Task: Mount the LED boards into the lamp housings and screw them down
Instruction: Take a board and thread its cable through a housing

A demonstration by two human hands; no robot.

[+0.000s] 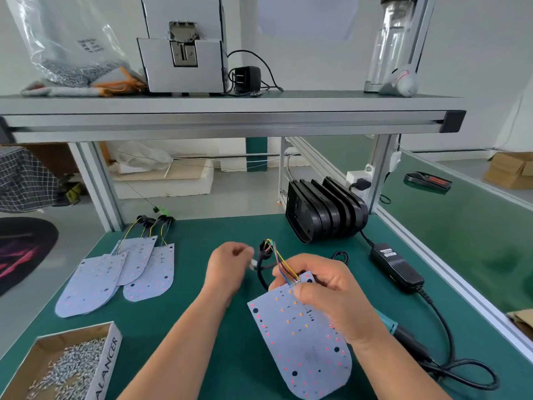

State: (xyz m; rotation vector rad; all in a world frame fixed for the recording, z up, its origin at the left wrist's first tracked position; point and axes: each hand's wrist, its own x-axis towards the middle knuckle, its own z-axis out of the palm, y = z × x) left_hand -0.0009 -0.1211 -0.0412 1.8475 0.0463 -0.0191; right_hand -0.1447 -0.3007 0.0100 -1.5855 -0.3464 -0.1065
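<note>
Evidently pinching the wired end of a pale, rounded LED board point(300, 342) with right hand point(328, 293), tilted over the green mat, left hand point(227, 262) clenched around its black connector lead point(264, 262), freeing wires for mounting into far-right stacked black lamp housings point(323, 212).

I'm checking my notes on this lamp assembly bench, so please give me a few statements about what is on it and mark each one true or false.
1. The right hand holds an LED board at its wired end. True.
2. The black lamp housings lie flat in one layer. False: they stand on edge, leaning in a row.
3. Spare LED boards lie overlapping to the left. True.
4. The cardboard box of screws sits on the upper shelf. False: it sits on the green mat, near left.
5. The left hand rests flat on the mat. False: it is raised, fingers closed near the black cable.
</note>
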